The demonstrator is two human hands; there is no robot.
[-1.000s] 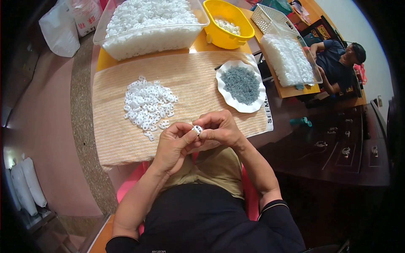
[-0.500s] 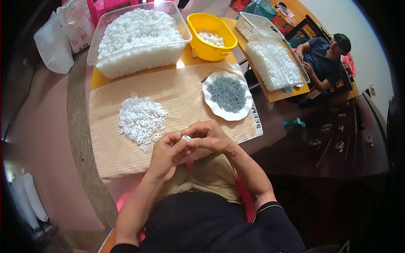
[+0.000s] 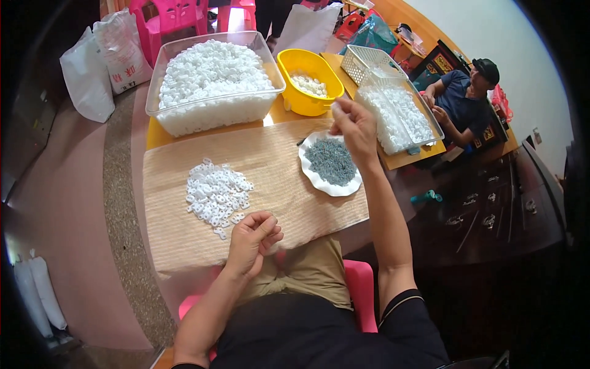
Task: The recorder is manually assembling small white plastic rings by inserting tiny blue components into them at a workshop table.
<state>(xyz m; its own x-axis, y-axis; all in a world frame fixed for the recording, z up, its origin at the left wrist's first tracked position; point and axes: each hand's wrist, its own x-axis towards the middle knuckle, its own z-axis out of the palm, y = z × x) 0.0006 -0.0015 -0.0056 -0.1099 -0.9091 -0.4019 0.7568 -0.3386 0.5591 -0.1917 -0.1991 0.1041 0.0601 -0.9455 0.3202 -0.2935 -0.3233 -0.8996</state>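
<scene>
My right hand is raised over the far edge of the wavy-rimmed white plate, close to the yellow tub. Its thumb and fingers pinch a small white plastic piece, only partly visible. On the plate lies a heap of small grey parts. My left hand hovers by the near edge of the cloth with its fingers curled together; whether anything is in them is hidden. Just beyond it, to the left, a loose pile of small white plastic pieces with holes rests on the striped beige cloth.
A clear bin heaped with white pieces stands at the back left. Pale pieces lie inside the yellow tub. On another table, a second clear bin and a white basket sit near a seated person. Pink chairs stand behind.
My hands have parted. The right one has swung forward and right with a white piece, from beside the left hand to near the yellow tub. The left stays low. The view has tilted slightly.
</scene>
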